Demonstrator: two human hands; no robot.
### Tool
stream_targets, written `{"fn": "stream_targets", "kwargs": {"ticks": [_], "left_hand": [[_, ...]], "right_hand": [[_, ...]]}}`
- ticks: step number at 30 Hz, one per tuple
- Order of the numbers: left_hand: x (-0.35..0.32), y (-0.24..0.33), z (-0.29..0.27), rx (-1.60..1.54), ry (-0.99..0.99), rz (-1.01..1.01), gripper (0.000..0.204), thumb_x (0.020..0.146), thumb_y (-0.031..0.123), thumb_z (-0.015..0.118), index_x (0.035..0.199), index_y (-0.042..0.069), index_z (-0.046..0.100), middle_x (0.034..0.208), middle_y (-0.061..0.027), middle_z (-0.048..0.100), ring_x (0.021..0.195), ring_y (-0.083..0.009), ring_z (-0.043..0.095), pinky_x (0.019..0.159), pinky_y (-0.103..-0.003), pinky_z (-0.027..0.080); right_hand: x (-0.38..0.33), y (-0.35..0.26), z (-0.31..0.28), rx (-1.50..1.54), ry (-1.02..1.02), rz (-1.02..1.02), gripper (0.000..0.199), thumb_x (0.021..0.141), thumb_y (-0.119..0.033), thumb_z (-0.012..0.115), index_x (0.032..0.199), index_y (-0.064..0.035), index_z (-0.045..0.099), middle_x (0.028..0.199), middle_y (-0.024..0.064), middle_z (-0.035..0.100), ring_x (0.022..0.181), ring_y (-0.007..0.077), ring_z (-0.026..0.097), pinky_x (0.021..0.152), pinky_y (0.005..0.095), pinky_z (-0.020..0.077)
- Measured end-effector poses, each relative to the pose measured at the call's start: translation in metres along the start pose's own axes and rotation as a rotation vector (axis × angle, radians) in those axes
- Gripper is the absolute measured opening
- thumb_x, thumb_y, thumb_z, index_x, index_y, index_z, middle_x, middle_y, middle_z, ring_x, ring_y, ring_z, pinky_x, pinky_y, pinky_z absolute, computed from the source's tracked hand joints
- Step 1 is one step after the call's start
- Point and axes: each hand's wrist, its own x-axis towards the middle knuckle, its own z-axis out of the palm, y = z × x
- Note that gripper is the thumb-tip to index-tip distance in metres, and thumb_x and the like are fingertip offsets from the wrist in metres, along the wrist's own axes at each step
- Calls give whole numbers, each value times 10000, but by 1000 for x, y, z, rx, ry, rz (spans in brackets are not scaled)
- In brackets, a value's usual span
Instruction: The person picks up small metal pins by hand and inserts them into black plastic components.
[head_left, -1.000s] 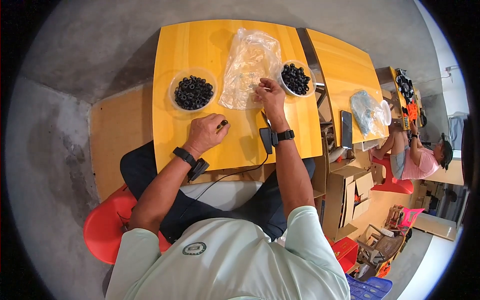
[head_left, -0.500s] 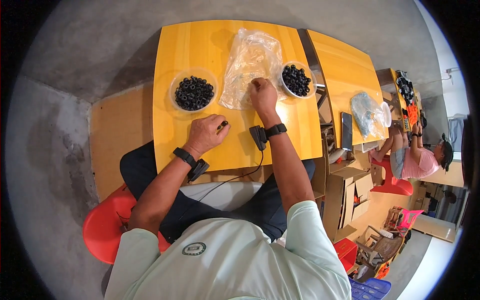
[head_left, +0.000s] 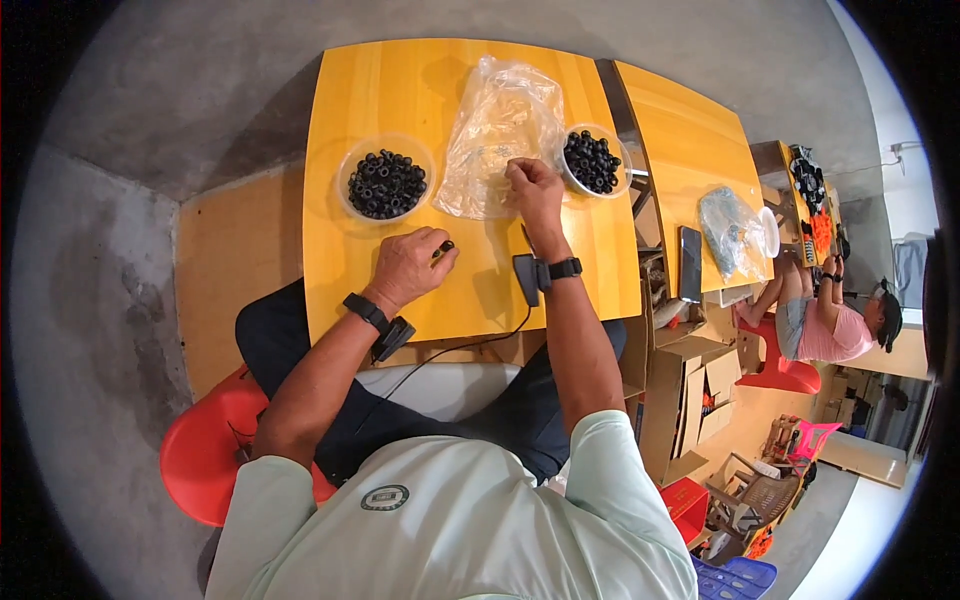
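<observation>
My left hand [head_left: 408,264] is over the near part of the yellow table, its fingers closed around a small black cylindrical part [head_left: 444,249]. Farther off, my right hand [head_left: 538,190] hovers at the right edge of a clear plastic bag [head_left: 470,185], thumb and fingers pinched together; whatever they hold is too small to make out. Small bits seem to lie on or in the bag. Black ring-like parts [head_left: 386,186] fill a clear round tub [head_left: 341,190] on the left. Beside my right hand, a second tub [head_left: 627,178] contains rounded black parts [head_left: 592,160].
A second yellow table [head_left: 690,130] adjoins on the right, bearing a phone [head_left: 690,262] and a filled plastic bag [head_left: 730,230]. Below it are cardboard boxes [head_left: 690,395]. A cable [head_left: 455,352] runs from my right wrist device. Another person [head_left: 835,320] sits at the far right.
My right hand has shifted slightly right and its wrist has turned, with the fingers still pinched. My left hand keeps hold of the black part in nearly the same place.
</observation>
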Motion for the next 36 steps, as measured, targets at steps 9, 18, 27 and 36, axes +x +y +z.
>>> {"fn": "stream_targets", "kwargs": {"ticks": [9, 18, 27, 36], "left_hand": [[-1, -2, -3, 7, 11, -6, 163, 825, 218, 672, 801, 78, 594, 733, -94, 626, 679, -299, 636, 587, -403, 503], [-1, -2, -2, 17, -7, -5, 140, 807, 179, 705, 868, 70, 641, 759, -98, 649, 681, -302, 647, 583, -389, 505], [0, -1, -2, 13, 29, 8, 154, 821, 220, 684, 802, 88, 606, 728, -85, 630, 666, -287, 639, 580, -392, 505], [-4, -2, 0, 23, 52, 28, 166, 809, 218, 697, 795, 83, 602, 735, -87, 632, 669, -299, 636, 573, -394, 498]], "right_hand": [[6, 1, -4, -565, 184, -202, 201, 816, -129, 684, 976, -9, 689, 921, 171, 683, 762, 310, 671, 709, 398, 529], [40, 3, 8, -955, 118, -297, 215, 814, -235, 683, 956, -77, 717, 927, 153, 679, 808, 342, 664, 724, 415, 536], [32, 7, -2, -728, 81, -397, 147, 845, -161, 643, 937, -56, 688, 891, 162, 669, 789, 347, 652, 716, 432, 522], [-34, -20, 4, -424, -1, -186, 178, 880, -167, 651, 925, 5, 667, 831, 144, 686, 676, 229, 646, 634, 335, 508]]}}
